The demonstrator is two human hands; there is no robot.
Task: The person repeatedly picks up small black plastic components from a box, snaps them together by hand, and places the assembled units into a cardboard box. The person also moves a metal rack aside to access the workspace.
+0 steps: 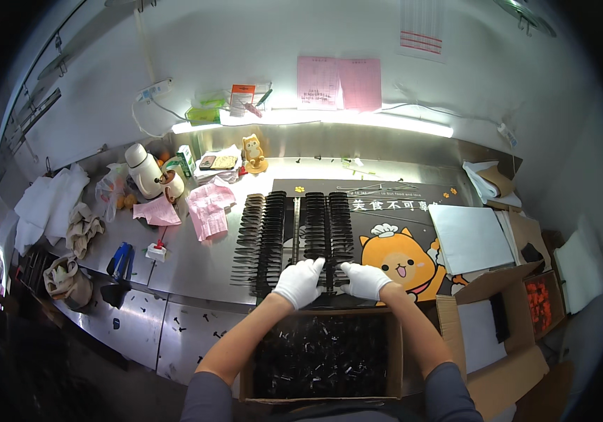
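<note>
My left hand (pixel 301 283), in a white glove, is at the near end of the right-hand double row of black fin-like pieces (pixel 318 221). Its fingers are drawn together toward the row. My right hand (pixel 365 282), gloved too, closes in on the same row from the right, fingers bent. Whatever small dark part sits between the two hands is hard to make out. A second double row of black fin-like pieces (pixel 249 239) stands to the left, beyond a metal strip (pixel 296 225). Just below my wrists is an open cardboard box (pixel 396 352) full of small shiny black parts.
Under the rows lies a dark mat with an orange cartoon cat (pixel 400 261). Right of it are a white board (pixel 471 239) and an open carton (pixel 505 373). A white flask (pixel 144 171), pink cloths (pixel 210 209) and a blue-handled tool (pixel 121 260) lie left on the metal table.
</note>
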